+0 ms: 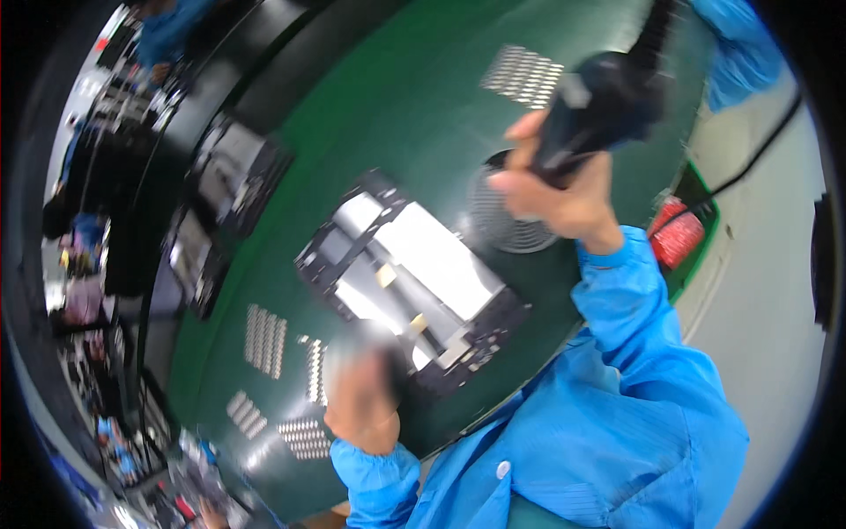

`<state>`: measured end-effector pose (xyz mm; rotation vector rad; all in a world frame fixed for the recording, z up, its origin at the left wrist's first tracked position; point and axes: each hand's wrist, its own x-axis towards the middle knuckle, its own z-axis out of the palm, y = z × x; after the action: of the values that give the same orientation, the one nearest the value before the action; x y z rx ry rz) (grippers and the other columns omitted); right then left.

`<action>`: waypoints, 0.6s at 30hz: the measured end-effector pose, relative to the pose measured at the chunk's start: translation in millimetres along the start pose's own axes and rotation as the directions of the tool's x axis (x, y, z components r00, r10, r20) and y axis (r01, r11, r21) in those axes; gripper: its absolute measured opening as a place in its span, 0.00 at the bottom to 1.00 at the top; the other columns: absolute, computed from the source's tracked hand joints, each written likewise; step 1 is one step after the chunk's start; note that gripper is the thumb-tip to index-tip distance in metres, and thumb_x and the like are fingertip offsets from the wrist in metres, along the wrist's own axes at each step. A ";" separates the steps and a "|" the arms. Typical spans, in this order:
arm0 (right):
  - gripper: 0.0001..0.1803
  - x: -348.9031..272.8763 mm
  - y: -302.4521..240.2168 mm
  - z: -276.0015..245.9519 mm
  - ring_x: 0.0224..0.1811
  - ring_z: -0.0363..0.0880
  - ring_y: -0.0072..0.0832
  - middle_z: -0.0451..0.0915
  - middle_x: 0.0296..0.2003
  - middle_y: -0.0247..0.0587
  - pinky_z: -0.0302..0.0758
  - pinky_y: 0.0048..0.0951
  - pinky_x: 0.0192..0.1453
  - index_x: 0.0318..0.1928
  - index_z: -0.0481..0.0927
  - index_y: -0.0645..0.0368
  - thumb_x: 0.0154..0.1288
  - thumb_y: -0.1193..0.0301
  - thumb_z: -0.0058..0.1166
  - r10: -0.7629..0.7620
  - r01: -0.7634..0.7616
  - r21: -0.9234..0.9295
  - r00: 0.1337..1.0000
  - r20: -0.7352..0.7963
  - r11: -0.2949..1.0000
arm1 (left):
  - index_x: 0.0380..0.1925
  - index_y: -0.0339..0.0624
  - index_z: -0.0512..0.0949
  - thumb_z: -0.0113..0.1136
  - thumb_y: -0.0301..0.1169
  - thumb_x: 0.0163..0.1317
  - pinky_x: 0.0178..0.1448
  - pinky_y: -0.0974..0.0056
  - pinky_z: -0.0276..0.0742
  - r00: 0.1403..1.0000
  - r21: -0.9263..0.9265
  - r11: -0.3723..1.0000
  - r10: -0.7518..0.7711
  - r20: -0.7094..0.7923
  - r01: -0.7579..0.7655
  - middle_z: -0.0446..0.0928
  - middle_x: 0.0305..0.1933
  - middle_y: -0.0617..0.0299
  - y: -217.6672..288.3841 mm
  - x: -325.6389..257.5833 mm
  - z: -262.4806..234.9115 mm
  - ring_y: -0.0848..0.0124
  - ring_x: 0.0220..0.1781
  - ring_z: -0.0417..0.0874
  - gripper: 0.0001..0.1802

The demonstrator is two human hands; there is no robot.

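My right hand (560, 198) is closed around a bulky black handheld tool (599, 110), blurred, with a thick dark neck running up out of view. Beneath that hand lies a round grey disc (507, 216) with concentric rings, partly covered by my fingers. A flat black device (441, 256) with bright silver-white panels and small yellowish patches rests at an angle on the green table. At its lower left corner is my left hand (363, 401), smeared by motion. A greyish blur covers its fingers, so whether it holds anything is hidden.
Sheets of small silver pieces (264, 342) lie left of the device, with another sheet (524, 75) at the far side. Similar devices (231, 172) stand at the left. A green bin (701, 189) with a red package (677, 234) sits at the right. Another blue sleeve (745, 48) shows top right.
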<state>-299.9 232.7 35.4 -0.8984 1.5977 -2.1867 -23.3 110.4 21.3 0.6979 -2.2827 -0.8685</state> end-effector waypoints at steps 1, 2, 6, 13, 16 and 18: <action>0.21 -1.7 4.8 1.2 0.19 0.70 0.15 0.72 0.20 0.29 0.66 0.20 0.22 0.46 0.71 0.64 0.51 0.83 0.62 -0.079 0.079 0.005 0.997 -0.001 0.997 | 0.34 0.31 0.78 0.56 0.14 0.55 0.46 0.64 0.77 1.000 0.008 1.000 0.006 -0.014 -0.006 0.81 0.36 0.48 -9.3 1.8 -5.5 0.62 0.38 0.83 0.07; 0.21 -4.1 4.7 2.1 0.18 0.70 0.17 0.73 0.20 0.31 0.66 0.20 0.21 0.46 0.70 0.65 0.51 0.84 0.62 -0.116 0.114 -0.050 0.992 -0.041 0.992 | 0.35 0.29 0.78 0.56 0.14 0.56 0.45 0.67 0.77 1.000 0.018 1.000 0.009 -0.026 -0.008 0.80 0.36 0.48 -17.4 3.8 -12.3 0.63 0.38 0.82 0.07; 0.22 -7.6 -6.4 9.3 0.17 0.72 0.21 0.74 0.19 0.37 0.68 0.20 0.22 0.48 0.66 0.68 0.52 0.83 0.59 -0.237 0.230 -0.100 0.970 -0.058 0.968 | 0.35 0.28 0.78 0.58 0.16 0.57 0.45 0.70 0.76 0.948 -0.212 0.929 -0.316 -0.027 0.304 0.77 0.40 0.53 -43.7 5.3 -30.1 0.70 0.40 0.79 0.06; 0.23 -9.1 -14.1 27.5 0.18 0.73 0.26 0.73 0.20 0.41 0.73 0.28 0.25 0.52 0.63 0.68 0.57 0.80 0.55 -0.291 0.295 -0.040 0.953 0.086 0.955 | 0.35 0.34 0.82 0.62 0.19 0.51 0.37 0.70 0.75 0.955 0.044 0.954 -0.297 0.024 0.296 0.80 0.34 0.55 -62.2 8.2 -81.8 0.69 0.34 0.81 0.09; 0.22 -7.7 -15.1 26.4 0.18 0.73 0.27 0.72 0.20 0.41 0.73 0.29 0.25 0.52 0.63 0.68 0.58 0.81 0.54 -0.303 0.312 -0.034 0.940 0.158 0.949 | 0.34 0.35 0.82 0.64 0.18 0.48 0.35 0.69 0.75 0.951 0.142 0.963 -0.251 0.183 0.227 0.79 0.32 0.56 -59.2 7.1 -92.6 0.68 0.31 0.81 0.10; 0.23 -7.7 -14.9 32.8 0.18 0.72 0.27 0.71 0.19 0.40 0.73 0.29 0.25 0.52 0.63 0.67 0.57 0.81 0.54 -0.305 0.311 -0.009 0.937 0.169 0.950 | 0.34 0.36 0.81 0.65 0.17 0.46 0.34 0.69 0.74 0.940 0.155 0.976 -0.191 0.283 0.152 0.79 0.30 0.56 -59.9 6.1 -86.4 0.69 0.30 0.80 0.12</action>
<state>-271.4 217.5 53.2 -1.3871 1.5049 -2.2142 46.6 32.6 33.3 0.8877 -2.5948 -0.9647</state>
